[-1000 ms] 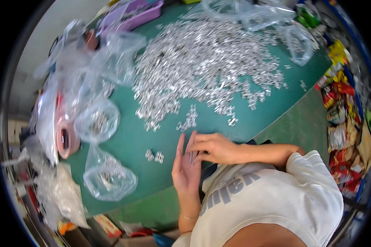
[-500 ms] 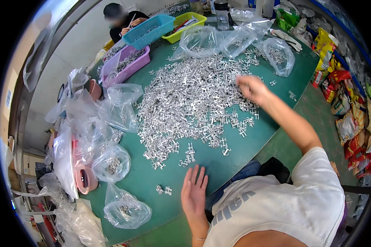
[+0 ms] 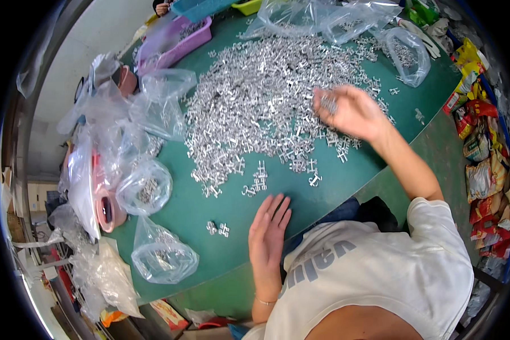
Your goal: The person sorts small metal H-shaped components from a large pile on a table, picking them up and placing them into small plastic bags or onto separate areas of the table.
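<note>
A broad heap of small silvery metal parts (image 3: pixel 255 102) covers the middle of the green table. At its right side my right hand (image 3: pixel 354 111) is curled, with a few of the metal parts (image 3: pixel 328 104) between thumb and fingers; their number is blurred. My left hand (image 3: pixel 268 232) rests by the table's near edge, palm turned inward, fingers stretched and nothing in them. Just beyond its fingertips lies a small group of metal parts (image 3: pixel 259 180). Left of that hand sit two little clusters of parts (image 3: pixel 217 229), apart from the heap.
Clear plastic bags with metal parts stand along the left, such as the near bag (image 3: pixel 165 258), and at the back right (image 3: pixel 408 59). A purple basket (image 3: pixel 181 48), a pink container (image 3: pixel 109 211) and a blue basket (image 3: pixel 201 7) line the table. Colourful packages (image 3: pixel 481 153) fill the right side.
My view has tilted down, so things sit higher in the picture. My right hand has turned and curled, and metal parts now show between its fingers. The left hand stays near the table edge.
</note>
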`<action>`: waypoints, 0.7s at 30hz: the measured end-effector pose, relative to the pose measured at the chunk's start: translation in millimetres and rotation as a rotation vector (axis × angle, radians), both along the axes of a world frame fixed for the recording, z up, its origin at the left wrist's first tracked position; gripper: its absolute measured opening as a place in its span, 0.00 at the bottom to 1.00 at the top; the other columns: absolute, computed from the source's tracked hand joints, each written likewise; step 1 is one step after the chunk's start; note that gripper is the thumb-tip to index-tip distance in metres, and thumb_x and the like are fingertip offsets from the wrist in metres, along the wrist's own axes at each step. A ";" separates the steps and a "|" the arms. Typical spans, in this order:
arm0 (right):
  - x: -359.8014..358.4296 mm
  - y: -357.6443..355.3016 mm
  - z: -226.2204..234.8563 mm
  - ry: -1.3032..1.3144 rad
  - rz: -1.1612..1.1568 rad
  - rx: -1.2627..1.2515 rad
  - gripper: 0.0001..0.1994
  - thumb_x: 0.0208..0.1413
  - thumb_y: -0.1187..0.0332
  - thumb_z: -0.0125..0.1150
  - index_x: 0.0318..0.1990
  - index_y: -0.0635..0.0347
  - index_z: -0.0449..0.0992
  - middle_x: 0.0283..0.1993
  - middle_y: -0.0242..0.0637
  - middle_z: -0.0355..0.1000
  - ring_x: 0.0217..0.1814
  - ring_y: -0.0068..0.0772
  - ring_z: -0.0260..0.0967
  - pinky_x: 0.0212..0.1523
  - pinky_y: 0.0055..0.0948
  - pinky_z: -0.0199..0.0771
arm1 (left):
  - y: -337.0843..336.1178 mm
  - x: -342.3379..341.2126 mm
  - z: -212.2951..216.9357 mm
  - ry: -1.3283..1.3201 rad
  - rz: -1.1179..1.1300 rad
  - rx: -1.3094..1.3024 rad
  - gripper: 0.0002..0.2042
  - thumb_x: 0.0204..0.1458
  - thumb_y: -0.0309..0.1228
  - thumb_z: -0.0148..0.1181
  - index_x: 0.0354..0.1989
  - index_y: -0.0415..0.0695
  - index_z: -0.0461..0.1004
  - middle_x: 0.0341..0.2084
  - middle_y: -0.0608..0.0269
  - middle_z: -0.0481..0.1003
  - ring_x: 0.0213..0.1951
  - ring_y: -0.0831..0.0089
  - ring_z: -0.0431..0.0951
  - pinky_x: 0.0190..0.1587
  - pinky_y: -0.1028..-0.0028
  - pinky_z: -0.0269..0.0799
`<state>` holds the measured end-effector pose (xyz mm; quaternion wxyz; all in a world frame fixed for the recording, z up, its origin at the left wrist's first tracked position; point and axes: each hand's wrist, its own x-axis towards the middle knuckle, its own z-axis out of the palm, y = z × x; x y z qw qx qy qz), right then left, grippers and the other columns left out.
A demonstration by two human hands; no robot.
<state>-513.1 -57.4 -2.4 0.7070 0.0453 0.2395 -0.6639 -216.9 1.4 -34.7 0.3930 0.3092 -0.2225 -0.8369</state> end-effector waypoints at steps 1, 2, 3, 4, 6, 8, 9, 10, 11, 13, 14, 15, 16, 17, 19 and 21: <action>17.6 11.5 0.0 -0.057 0.111 0.005 0.14 0.54 0.71 0.46 0.45 0.73 0.64 0.42 0.44 0.65 0.42 0.40 0.65 0.42 0.33 0.67 | -1.1 -3.4 2.2 0.015 -0.020 -0.006 0.28 0.54 0.31 0.48 0.59 0.29 0.48 0.58 0.36 0.52 0.61 0.48 0.54 0.60 0.59 0.53; 32.2 20.7 -2.0 -0.114 0.225 0.007 0.16 0.53 0.72 0.46 0.47 0.73 0.64 0.44 0.46 0.65 0.45 0.43 0.65 0.46 0.35 0.67 | -3.3 -8.3 4.4 0.021 -0.038 -0.014 0.28 0.55 0.31 0.47 0.59 0.28 0.48 0.58 0.36 0.52 0.60 0.48 0.54 0.60 0.59 0.53; 44.4 29.5 -8.1 -0.010 0.297 -0.062 0.17 0.52 0.73 0.47 0.49 0.73 0.63 0.47 0.48 0.65 0.49 0.45 0.64 0.49 0.37 0.66 | -4.8 -14.2 7.2 0.022 -0.056 -0.020 0.27 0.55 0.31 0.47 0.59 0.28 0.48 0.58 0.36 0.52 0.60 0.48 0.54 0.60 0.59 0.53; 54.8 35.3 -14.5 0.094 0.368 -0.142 0.18 0.52 0.75 0.47 0.51 0.72 0.62 0.49 0.50 0.65 0.52 0.47 0.64 0.53 0.38 0.65 | -7.3 -19.2 7.8 0.024 -0.074 -0.033 0.27 0.55 0.30 0.46 0.59 0.27 0.47 0.58 0.36 0.52 0.60 0.49 0.55 0.60 0.60 0.53; 71.5 43.5 -21.0 0.200 0.460 -0.187 0.20 0.52 0.77 0.47 0.54 0.69 0.60 0.53 0.51 0.64 0.57 0.46 0.61 0.56 0.38 0.62 | -7.2 -25.2 6.7 -0.050 -0.005 -0.075 0.25 0.55 0.27 0.48 0.58 0.28 0.50 0.56 0.40 0.56 0.59 0.54 0.58 0.58 0.63 0.57; 87.1 46.4 -21.0 0.224 0.505 -0.225 0.20 0.53 0.78 0.47 0.55 0.68 0.60 0.52 0.49 0.64 0.56 0.44 0.62 0.56 0.38 0.62 | -4.5 -31.5 9.0 -0.239 0.078 -0.202 0.24 0.54 0.25 0.49 0.57 0.29 0.52 0.55 0.42 0.58 0.58 0.57 0.60 0.57 0.64 0.59; 89.8 47.1 -18.3 0.221 0.533 -0.259 0.20 0.53 0.78 0.47 0.55 0.67 0.60 0.53 0.47 0.64 0.57 0.42 0.62 0.57 0.37 0.61 | -4.1 -34.4 4.1 -0.300 0.155 -0.274 0.23 0.50 0.21 0.53 0.55 0.32 0.57 0.51 0.49 0.62 0.54 0.63 0.64 0.54 0.68 0.62; 92.9 48.1 -19.5 0.199 0.546 -0.249 0.20 0.52 0.78 0.47 0.55 0.67 0.60 0.53 0.47 0.63 0.57 0.42 0.62 0.57 0.37 0.61 | -4.9 -32.9 3.3 -0.501 0.181 -0.513 0.22 0.49 0.20 0.54 0.54 0.34 0.59 0.50 0.50 0.63 0.52 0.64 0.65 0.53 0.68 0.63; 95.9 49.5 -21.3 0.175 0.559 -0.239 0.20 0.52 0.79 0.47 0.55 0.67 0.60 0.54 0.47 0.63 0.57 0.42 0.61 0.57 0.37 0.61 | -5.5 -31.3 3.8 -0.705 0.201 -0.750 0.22 0.47 0.19 0.55 0.53 0.35 0.61 0.50 0.51 0.63 0.51 0.64 0.66 0.52 0.69 0.63; 100.7 52.5 -21.9 0.136 0.587 -0.189 0.23 0.50 0.80 0.46 0.56 0.67 0.58 0.54 0.47 0.62 0.58 0.41 0.60 0.58 0.38 0.59 | -6.6 -34.1 15.4 -0.993 0.224 -1.033 0.20 0.41 0.17 0.58 0.47 0.40 0.69 0.46 0.55 0.65 0.46 0.64 0.69 0.48 0.71 0.65; 102.2 52.9 -25.2 0.085 0.589 -0.188 0.24 0.49 0.80 0.46 0.57 0.67 0.58 0.55 0.47 0.62 0.58 0.41 0.60 0.58 0.38 0.58 | -7.9 -32.4 13.0 -1.043 0.173 -1.041 0.19 0.41 0.16 0.58 0.46 0.40 0.69 0.45 0.54 0.65 0.45 0.64 0.69 0.46 0.71 0.65; 101.4 52.8 -28.5 0.036 0.588 -0.189 0.25 0.47 0.80 0.45 0.58 0.68 0.57 0.55 0.47 0.62 0.58 0.41 0.60 0.59 0.39 0.58 | -10.1 -31.0 10.8 -1.091 0.120 -1.051 0.18 0.41 0.16 0.58 0.44 0.40 0.70 0.45 0.54 0.65 0.45 0.63 0.69 0.45 0.70 0.66; 101.0 53.3 -30.5 -0.013 0.587 -0.190 0.27 0.46 0.80 0.45 0.58 0.68 0.56 0.55 0.47 0.61 0.58 0.40 0.59 0.59 0.39 0.57 | -11.4 -29.3 9.8 -1.138 0.067 -1.061 0.17 0.41 0.16 0.58 0.43 0.40 0.71 0.45 0.54 0.65 0.44 0.63 0.69 0.44 0.70 0.66; 100.9 54.8 -30.7 -0.019 0.589 -0.185 0.29 0.44 0.80 0.45 0.59 0.68 0.54 0.56 0.48 0.60 0.58 0.40 0.59 0.60 0.41 0.55 | -11.6 -28.1 11.8 -1.166 0.035 -1.101 0.14 0.41 0.16 0.58 0.39 0.38 0.72 0.44 0.53 0.65 0.40 0.63 0.71 0.41 0.69 0.67; 102.1 56.2 -32.1 -0.033 0.606 -0.191 0.29 0.44 0.81 0.45 0.59 0.68 0.54 0.56 0.49 0.60 0.59 0.41 0.58 0.62 0.42 0.53 | -10.6 -27.0 13.0 -1.105 0.056 -0.985 0.12 0.42 0.16 0.57 0.37 0.37 0.71 0.41 0.53 0.67 0.36 0.65 0.72 0.39 0.71 0.68; 103.0 55.9 -31.3 -0.021 0.627 -0.208 0.29 0.44 0.81 0.45 0.60 0.68 0.54 0.56 0.49 0.59 0.59 0.41 0.58 0.62 0.43 0.51 | -11.6 -25.4 11.0 -1.074 0.114 -0.995 0.10 0.43 0.16 0.56 0.36 0.37 0.71 0.37 0.54 0.69 0.33 0.67 0.73 0.37 0.74 0.68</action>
